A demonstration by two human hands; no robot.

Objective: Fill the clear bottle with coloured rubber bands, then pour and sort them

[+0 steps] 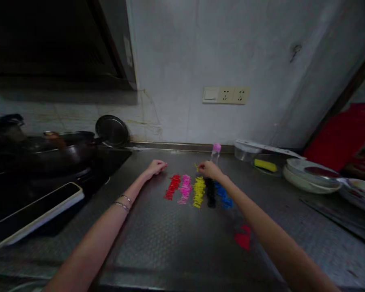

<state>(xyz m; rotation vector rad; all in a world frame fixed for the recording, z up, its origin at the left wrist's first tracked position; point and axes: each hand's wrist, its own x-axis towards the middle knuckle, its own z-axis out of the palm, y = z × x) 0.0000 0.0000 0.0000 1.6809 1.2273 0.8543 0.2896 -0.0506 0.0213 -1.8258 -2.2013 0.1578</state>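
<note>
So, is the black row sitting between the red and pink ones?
No, the black row lies between the yellow row and the blue row.

A metal counter (152, 247) bears five rows of coloured pieces (198, 191), a pink-capped tube (215, 153) and dishes (304, 184)
</note>
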